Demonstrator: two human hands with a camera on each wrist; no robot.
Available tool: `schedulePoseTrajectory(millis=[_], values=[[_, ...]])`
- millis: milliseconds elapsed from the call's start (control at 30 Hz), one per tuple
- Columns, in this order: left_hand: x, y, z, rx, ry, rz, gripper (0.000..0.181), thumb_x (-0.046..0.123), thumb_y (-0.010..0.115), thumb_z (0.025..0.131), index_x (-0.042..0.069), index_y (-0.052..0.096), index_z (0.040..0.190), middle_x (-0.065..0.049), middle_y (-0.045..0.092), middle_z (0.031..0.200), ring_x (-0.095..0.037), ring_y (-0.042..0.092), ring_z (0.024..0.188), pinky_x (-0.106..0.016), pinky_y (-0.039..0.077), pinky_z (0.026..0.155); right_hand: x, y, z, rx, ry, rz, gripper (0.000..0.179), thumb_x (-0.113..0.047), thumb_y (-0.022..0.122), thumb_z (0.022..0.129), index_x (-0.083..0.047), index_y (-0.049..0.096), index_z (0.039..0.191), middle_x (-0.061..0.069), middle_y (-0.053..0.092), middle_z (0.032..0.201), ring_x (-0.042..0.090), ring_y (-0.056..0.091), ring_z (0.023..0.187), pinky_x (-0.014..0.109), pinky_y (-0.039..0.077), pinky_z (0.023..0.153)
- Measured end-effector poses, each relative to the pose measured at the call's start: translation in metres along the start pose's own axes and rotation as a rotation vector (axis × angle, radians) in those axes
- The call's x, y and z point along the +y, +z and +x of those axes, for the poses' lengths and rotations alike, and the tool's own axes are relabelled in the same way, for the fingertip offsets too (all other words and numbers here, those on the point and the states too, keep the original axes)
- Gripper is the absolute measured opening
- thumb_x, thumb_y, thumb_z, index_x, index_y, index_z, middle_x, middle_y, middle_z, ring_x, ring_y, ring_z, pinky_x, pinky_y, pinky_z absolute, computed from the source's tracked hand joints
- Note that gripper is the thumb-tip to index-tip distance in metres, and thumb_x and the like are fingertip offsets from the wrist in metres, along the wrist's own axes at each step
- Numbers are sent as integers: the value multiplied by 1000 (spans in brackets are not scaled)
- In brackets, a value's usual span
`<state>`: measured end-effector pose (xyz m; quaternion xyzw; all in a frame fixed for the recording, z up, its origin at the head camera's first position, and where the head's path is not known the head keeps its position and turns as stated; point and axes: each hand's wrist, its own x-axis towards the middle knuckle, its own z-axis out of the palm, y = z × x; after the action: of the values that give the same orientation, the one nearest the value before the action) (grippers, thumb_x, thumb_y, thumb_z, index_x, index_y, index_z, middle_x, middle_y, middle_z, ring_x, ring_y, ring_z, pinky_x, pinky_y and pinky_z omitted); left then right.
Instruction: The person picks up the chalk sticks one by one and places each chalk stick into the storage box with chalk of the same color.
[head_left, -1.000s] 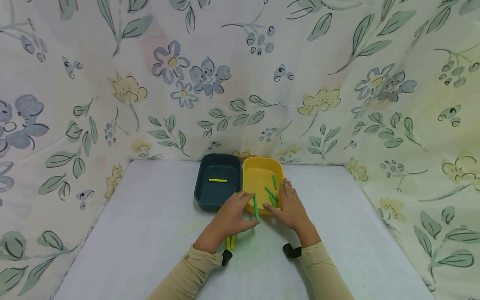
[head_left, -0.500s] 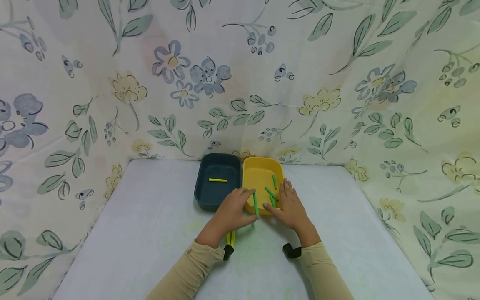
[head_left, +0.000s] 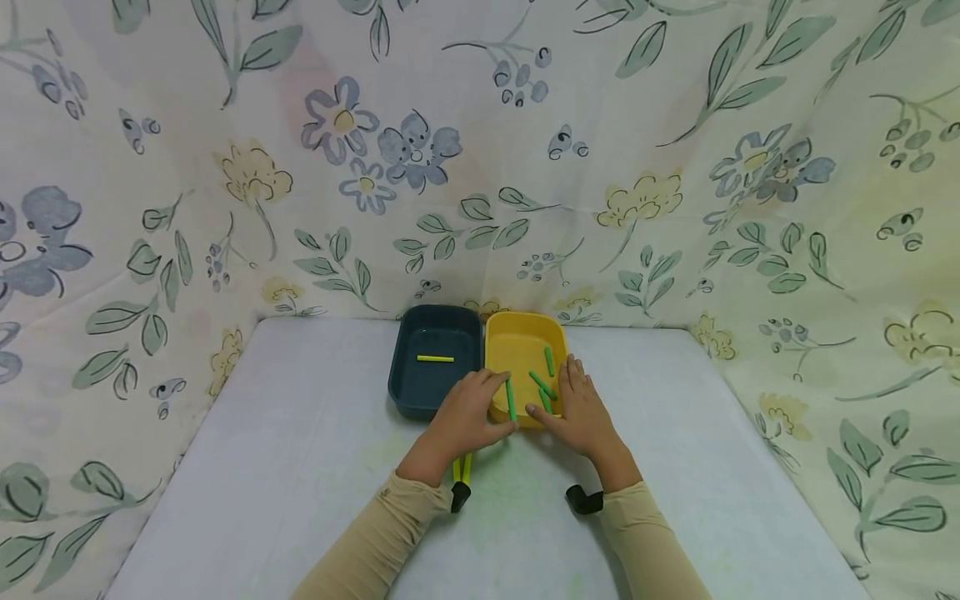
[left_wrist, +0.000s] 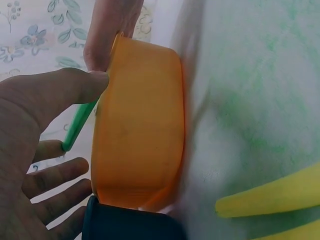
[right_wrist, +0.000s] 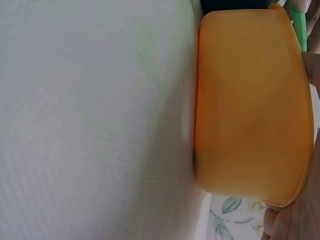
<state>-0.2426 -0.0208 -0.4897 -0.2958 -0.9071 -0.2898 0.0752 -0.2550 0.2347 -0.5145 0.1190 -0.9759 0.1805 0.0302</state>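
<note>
While a pale cloth printed with blue flowers, yellow blossoms and green sprigs [head_left: 480,125] rises behind and on both sides, a white table [head_left: 300,500] with faint green marks spreads beneath the person's hands. Towards its far edge, a dark blue tray [head_left: 435,396] stands on the left, just beside a yellow tray [head_left: 513,346]. One yellow stick [head_left: 435,359] lies crosswise in the dark blue tray, and three green sticks [head_left: 549,362] lie in the right part of the yellow one. Further yellow sticks [head_left: 467,468] rest on the table by the left wrist, partly hidden by the arm. Beige sleeves [head_left: 397,512] cover both forearms, with a black piece [head_left: 585,501] at each wrist.

The left hand [head_left: 467,417] pinches a green stick [head_left: 512,402] end to end: thumb and index finger stand apart by the stick's length, one at either tip, and the other three fingers are extended and spread. This stick is held above the near left part of the yellow tray. The right hand [head_left: 583,417] lies along that tray's right rim, fingers straight, thumb spread away from them at the near corner; it touches the tray and has no stick.
</note>
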Motion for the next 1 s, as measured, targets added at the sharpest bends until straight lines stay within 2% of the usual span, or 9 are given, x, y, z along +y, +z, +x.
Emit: schedulePoseTrajectory(millis=[167, 633, 1000], values=[[0, 2, 3, 0, -1, 6, 79, 45, 83, 91, 12, 53, 156, -8, 65, 139, -26, 62, 122, -45, 54, 107, 1, 1, 0, 4, -2, 4, 114, -76, 53, 98, 8, 16, 166, 22, 4, 178, 38, 5, 166, 57, 15, 134], [-1, 7, 10, -1, -25, 14, 79, 44, 79, 94, 10, 48, 159, -9, 64, 143, -27, 60, 125, -47, 52, 111, 2, 3, 0, 6, -2, -6, 116, -77, 52, 97, 6, 12, 167, 22, 4, 178, 38, 6, 166, 57, 15, 134], [1, 4, 8, 9, -23, 9, 73, 45, 78, 95, 12, 53, 155, -7, 64, 143, -26, 60, 127, -46, 51, 112, 2, 3, 0, 21, -7, -13, 115, -76, 53, 97, 8, 14, 166, 24, 7, 177, 40, 8, 166, 58, 16, 133]])
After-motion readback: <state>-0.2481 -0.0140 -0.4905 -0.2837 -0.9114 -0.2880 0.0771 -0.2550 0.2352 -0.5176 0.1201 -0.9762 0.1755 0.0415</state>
